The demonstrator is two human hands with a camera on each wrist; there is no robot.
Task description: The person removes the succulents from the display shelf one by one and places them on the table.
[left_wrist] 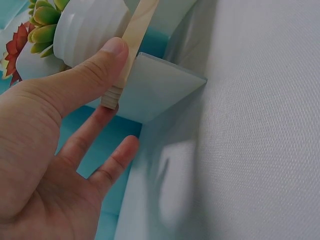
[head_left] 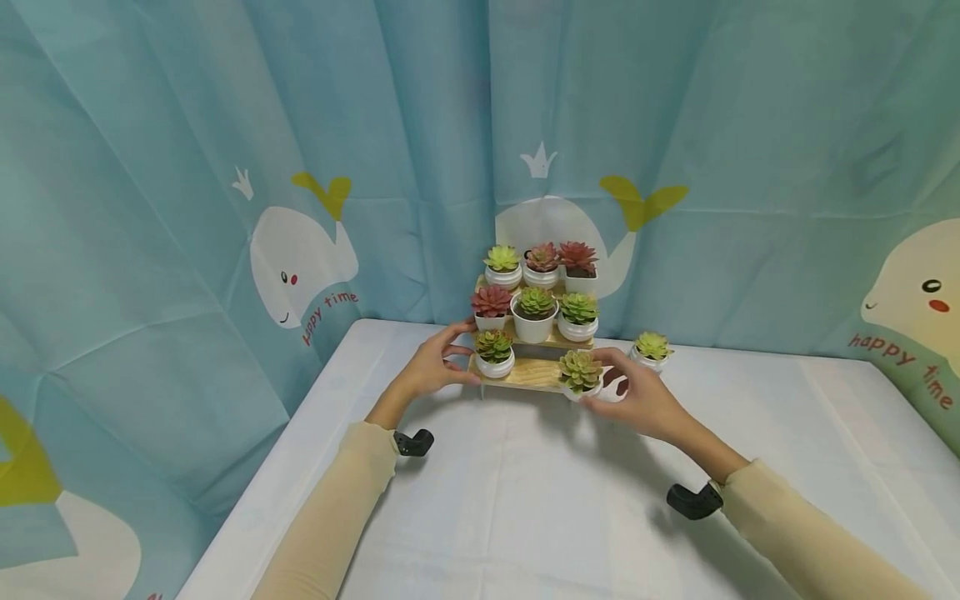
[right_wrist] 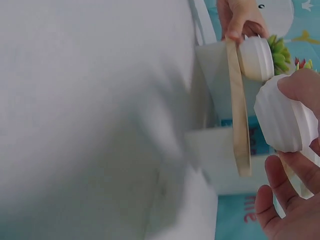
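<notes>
A three-tier wooden plant stand (head_left: pixel 531 374) with white supports stands near the back of the table. My left hand (head_left: pixel 433 363) pinches the left end of its lowest board (left_wrist: pixel 136 32), thumb on top and a finger beneath. Beside that thumb sits a potted succulent (head_left: pixel 494 350) with red-tipped green leaves. My right hand (head_left: pixel 639 395) grips another potted succulent (head_left: pixel 581 372) by its white ribbed pot (right_wrist: pixel 281 116), over the lowest board's right end. In the right wrist view this pot is a little off the board. Several potted succulents, green and red, fill the two upper tiers.
One more light green potted succulent (head_left: pixel 652 347) stands on the table just behind my right hand. A blue curtain (head_left: pixel 420 125) with whale prints hangs right behind the white-covered table (head_left: pixel 525 517).
</notes>
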